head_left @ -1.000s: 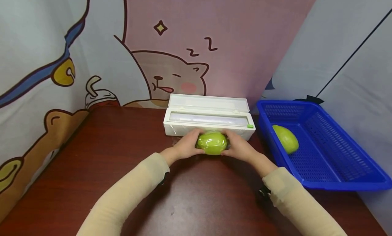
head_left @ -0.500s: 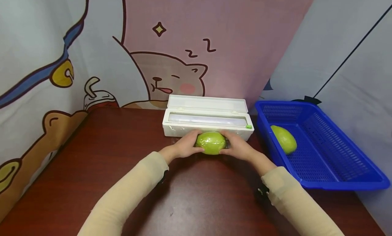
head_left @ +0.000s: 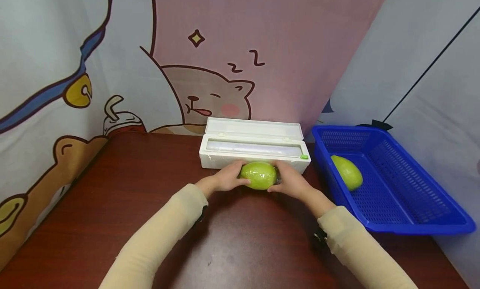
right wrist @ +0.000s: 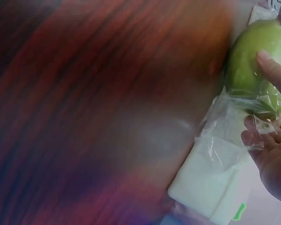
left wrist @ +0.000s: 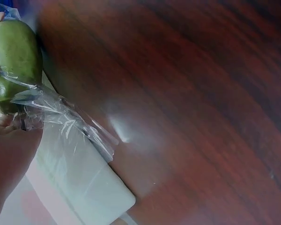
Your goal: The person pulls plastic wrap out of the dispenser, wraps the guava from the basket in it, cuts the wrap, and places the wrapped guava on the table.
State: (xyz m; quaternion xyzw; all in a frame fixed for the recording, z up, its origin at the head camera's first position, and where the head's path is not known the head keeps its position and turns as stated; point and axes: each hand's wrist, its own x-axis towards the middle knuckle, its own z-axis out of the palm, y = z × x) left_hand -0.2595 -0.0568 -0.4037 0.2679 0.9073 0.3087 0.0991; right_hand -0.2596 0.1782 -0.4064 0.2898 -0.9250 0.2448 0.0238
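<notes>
A smooth green mango [head_left: 258, 175], with glossy cling film over it, is held between both hands in front of the white box. My left hand [head_left: 227, 177] grips its left end, thumb on the near side. The right hand [head_left: 294, 181] grips the opposite end in the same way. Loose, crumpled cling film [left wrist: 68, 119] trails from the mango past the left hand in the left wrist view. More clear film [right wrist: 225, 133] bunches by the right fingers in the right wrist view. Right behind the mango stands the white cling film dispenser [head_left: 221, 159], its lid raised and the roll showing.
A blue plastic basket [head_left: 416, 228] stands on the right, with a second green mango [head_left: 348, 172] inside by its left wall. The dispenser's green slider [head_left: 304, 157] sits at its right end. Brown wooden table [head_left: 131, 184] lies below; a printed cloth [head_left: 300, 51] hangs behind.
Both hands keep hold of the mango in nearly the same place. The head view has shifted slightly; basket and dispenser have not moved.
</notes>
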